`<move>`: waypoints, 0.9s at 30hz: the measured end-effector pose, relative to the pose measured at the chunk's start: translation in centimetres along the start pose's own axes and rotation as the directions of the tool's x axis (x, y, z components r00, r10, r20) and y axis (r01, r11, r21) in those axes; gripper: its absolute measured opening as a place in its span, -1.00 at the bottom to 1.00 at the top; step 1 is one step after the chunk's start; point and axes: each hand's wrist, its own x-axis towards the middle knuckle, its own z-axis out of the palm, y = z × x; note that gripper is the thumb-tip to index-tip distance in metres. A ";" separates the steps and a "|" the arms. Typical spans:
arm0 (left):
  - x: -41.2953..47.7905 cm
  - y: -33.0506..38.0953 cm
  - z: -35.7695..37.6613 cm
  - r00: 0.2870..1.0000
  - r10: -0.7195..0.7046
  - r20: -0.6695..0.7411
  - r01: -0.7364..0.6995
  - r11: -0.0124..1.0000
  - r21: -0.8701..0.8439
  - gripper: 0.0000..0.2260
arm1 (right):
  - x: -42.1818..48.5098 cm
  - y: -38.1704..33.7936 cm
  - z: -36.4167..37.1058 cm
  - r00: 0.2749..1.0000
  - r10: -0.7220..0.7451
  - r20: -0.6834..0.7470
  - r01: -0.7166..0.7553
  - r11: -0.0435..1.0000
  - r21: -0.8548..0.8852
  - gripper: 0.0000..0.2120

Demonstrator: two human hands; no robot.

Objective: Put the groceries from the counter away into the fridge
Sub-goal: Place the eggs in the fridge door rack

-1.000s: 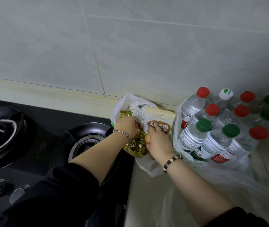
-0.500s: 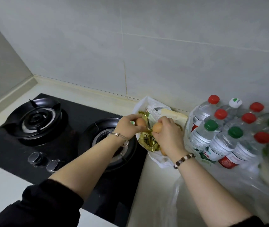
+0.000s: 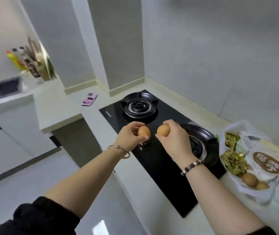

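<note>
Two eggs are up in the air, one per hand, over the stove. Left hand pinches left egg between thumb and fingertips, fingers curled round it, most of the shell showing. Right hand pinches right egg the same way, fingers curled over the top and one digit under. The eggs sit side by side, near each other, not touching. Both hang above the black glass, between far burner and near burner. Silver bangle on the left wrist, bead bracelet on the right. Black sleeve pushed up the left forearm.

Bag, white plastic, lies open on the counter just right of the stove, at the right edge of view. Inside it are gold wrappers, a pale pack with a brown oval label, and spare eggs, two of them, touching, at the near end below the wrappers. Bag contents are partly cut off by the frame edge.

Pink phone lies flat on the counter left of the stove, well apart from the hands. Bottles stand in the far left corner, blurred, can't tell what kind. Grey tiled wall behind the stove.
</note>
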 end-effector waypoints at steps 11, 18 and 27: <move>-23.3 -7.3 -27.0 0.880 -0.182 -0.439 0.102 0.974 -0.200 -0.64 | -13.8 -26.4 13.9 0.804 -0.553 0.219 0.458 0.810 0.366 -0.60; -43.3 -10.6 -38.8 0.655 -0.220 -0.723 0.125 0.975 -0.184 -0.62 | -27.5 -41.2 20.7 0.574 -0.774 0.266 0.538 0.601 0.591 -0.50; -60.3 -9.3 -46.0 0.302 -0.124 -0.945 0.165 0.983 -0.076 -0.60 | -40.2 -54.2 23.7 0.334 -0.933 0.136 0.520 0.303 0.799 -0.62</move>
